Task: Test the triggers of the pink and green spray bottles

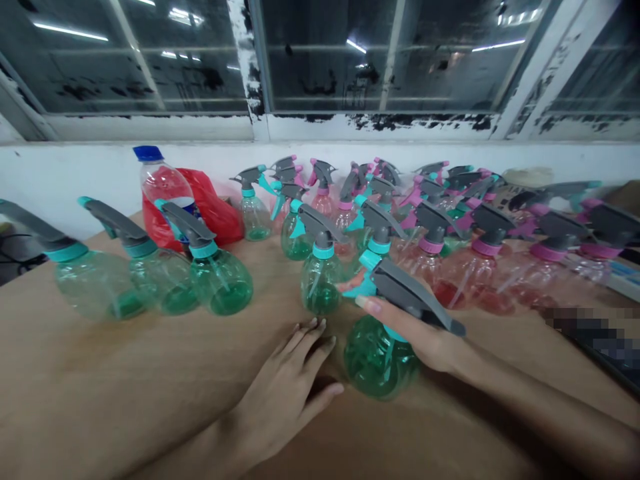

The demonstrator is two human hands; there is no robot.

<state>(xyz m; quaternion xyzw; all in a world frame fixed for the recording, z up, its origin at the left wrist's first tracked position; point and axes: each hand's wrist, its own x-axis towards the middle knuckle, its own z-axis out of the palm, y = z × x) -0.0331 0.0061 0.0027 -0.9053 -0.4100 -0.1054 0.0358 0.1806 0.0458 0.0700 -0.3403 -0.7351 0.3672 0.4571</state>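
Observation:
A green spray bottle [377, 360] with a grey and teal spray head stands slightly tilted in front of me. My right hand [425, 337] is wrapped around its neck below the trigger, thumb or finger stretched along the teal nozzle side. My left hand [295, 380] lies flat on the table [200, 400] to the left of that bottle, fingers spread and holding nothing. Just beyond my left fingertips stands another green spray bottle [321, 283]. At the left are three more green spray bottles, the nearest of them [220, 283] holding some green liquid.
Several pink spray bottles [483, 280] stand in rows at the right and back. A large clear bottle with a blue cap [149, 154] stands by a red plastic bag [215, 210]. A dark pixelated object [600, 340] lies at right. Behind is a white wall [65, 173] under windows.

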